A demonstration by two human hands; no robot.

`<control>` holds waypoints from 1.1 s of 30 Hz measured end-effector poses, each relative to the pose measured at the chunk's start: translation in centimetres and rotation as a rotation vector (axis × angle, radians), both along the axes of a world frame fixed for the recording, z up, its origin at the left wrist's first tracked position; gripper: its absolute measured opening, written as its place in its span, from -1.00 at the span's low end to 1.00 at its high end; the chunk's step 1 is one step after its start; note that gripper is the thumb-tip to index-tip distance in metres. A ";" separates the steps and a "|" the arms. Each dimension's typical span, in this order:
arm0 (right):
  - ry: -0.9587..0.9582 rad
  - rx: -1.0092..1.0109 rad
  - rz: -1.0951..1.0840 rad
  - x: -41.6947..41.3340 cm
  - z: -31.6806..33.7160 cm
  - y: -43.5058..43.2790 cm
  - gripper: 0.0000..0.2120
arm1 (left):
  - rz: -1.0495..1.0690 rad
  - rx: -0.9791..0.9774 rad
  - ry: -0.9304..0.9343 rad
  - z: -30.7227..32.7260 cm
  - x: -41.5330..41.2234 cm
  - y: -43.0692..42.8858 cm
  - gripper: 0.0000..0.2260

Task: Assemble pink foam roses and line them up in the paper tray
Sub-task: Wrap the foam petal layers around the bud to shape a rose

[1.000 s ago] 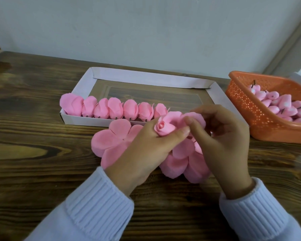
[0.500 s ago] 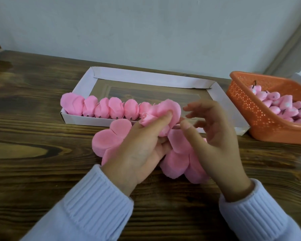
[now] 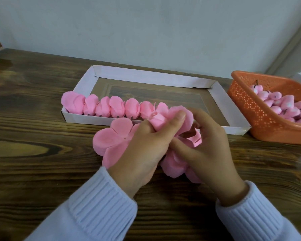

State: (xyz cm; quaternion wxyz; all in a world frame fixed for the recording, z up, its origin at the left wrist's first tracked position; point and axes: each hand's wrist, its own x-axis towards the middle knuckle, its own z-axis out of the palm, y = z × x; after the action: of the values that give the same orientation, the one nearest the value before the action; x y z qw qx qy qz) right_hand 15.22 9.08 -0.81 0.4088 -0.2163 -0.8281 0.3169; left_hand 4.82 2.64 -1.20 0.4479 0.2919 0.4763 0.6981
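My left hand (image 3: 146, 146) grips a half-made pink foam rose (image 3: 159, 120), its bud poking out above my fingers and a petal wrapped round it. My right hand (image 3: 210, 145) is at the rose's right side, fingers curled on its loose petals (image 3: 195, 138). Flat pink petal pieces (image 3: 111, 138) lie on the table under and beside both hands. The white paper tray (image 3: 146, 76) lies just beyond, with several finished roses (image 3: 117, 108) in a row along its near wall.
An orange perforated basket (image 3: 250, 105) holding several pink rose buds (image 3: 281, 103) with dark stems stands at the right, touching the tray's right end. The dark wooden table (image 3: 33, 136) stretches left and toward me. A pale wall rises behind.
The rose has turned in my left hand and its bud shows again. My right hand's fingers, spread open half a second ago, have closed in on the rose's petals.
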 end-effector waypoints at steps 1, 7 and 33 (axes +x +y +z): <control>0.023 0.001 -0.004 0.0 0.0 -0.1 -0.62 | -0.002 0.002 0.005 0.0 0.0 -0.1 -0.73; 0.062 0.103 0.001 -0.3 -0.4 -0.2 -0.71 | 0.033 0.002 0.022 0.3 0.1 -0.3 -0.58; 0.066 0.016 -0.052 -0.3 0.3 -0.5 -0.72 | 0.161 0.002 -0.048 0.1 -0.5 0.1 -0.59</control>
State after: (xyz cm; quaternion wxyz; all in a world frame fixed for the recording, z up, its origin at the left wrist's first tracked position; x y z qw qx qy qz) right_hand 14.95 8.55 -0.56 0.4456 -0.2238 -0.8108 0.3066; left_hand 4.34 2.70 -1.12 0.4012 0.2363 0.4868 0.7391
